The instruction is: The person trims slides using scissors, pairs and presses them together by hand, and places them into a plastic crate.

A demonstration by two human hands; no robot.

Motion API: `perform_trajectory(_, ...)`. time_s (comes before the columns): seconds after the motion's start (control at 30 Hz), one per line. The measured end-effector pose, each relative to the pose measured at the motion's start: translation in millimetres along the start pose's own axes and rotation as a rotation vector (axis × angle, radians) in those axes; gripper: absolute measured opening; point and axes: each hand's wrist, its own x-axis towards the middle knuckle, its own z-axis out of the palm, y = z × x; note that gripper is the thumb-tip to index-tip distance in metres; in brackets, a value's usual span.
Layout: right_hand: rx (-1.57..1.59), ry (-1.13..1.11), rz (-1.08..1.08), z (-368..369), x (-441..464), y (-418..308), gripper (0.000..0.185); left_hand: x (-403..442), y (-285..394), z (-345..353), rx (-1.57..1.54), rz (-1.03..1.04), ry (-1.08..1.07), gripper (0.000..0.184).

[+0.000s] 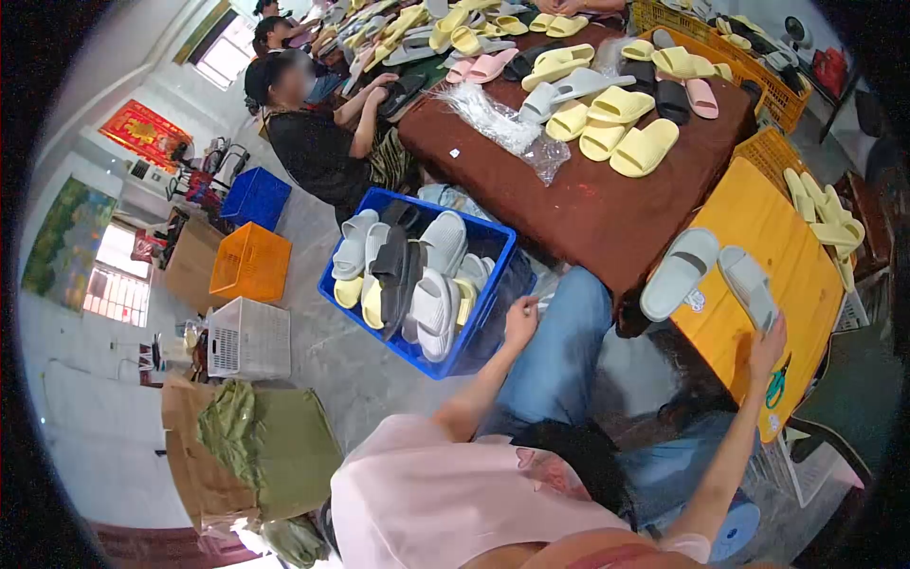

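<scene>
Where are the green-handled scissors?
Head view, right side: the green-handled scissors lie on the yellow wooden tabletop, just below the right hand in the picture.

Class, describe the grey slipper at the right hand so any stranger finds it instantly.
Find the yellow wooden board beside the brown-covered table. There, spot the grey slipper with the right hand touching its near end; its grey neighbour overhangs the board's edge, untouched.
</scene>
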Motion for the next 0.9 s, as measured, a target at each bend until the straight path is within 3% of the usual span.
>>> perform_trajectory(0.1,0.022,-0.112,0.049,42.9,32.7,31.4,0.066,20.1,84.1,1.0,-0.086,0.190,0.089,0.015)
perform_trajectory(0.13,0.048,-0.237,0.187,41.8,40.7,24.0,0.073,28.4,93.4,17.5,-0.060,0.374,0.181,0.015)
perform_trajectory(0.17,0.052,-0.238,0.186,35.5,44.9,13.5,0.073,31.9,116.2,25.2,-0.037,0.479,0.187,0.015)
perform_trajectory(0.3,-0.188,-0.378,0.271,17.4,46.2,-6.8,0.088,24.6,198.4,63.7,-0.121,0.657,0.027,0.018)
perform_trajectory(0.47,-0.213,-0.385,0.188,-11.5,0.7,-35.9,0.096,-2.8,239.7,109.1,0.023,0.737,-0.305,0.050)
perform_trajectory(0.57,-0.151,-0.133,0.043,11.3,-33.1,-10.7,0.095,-15.7,243.4,125.3,0.156,0.772,-0.418,0.060)
perform_trajectory(0.67,-0.185,-0.088,0.232,-5.5,-55.8,-36.6,0.091,-23.0,245.0,133.6,0.263,0.784,-0.374,0.063)
perform_trajectory(0.77,0.238,-0.101,0.450,-15.3,-70.5,-46.1,0.077,-23.5,244.7,140.5,0.248,0.738,-0.376,0.057)
perform_trajectory(0.9,0.321,0.007,0.228,-23.3,-85.8,-52.7,0.083,-21.6,256.9,145.1,0.273,0.649,-0.418,0.047)
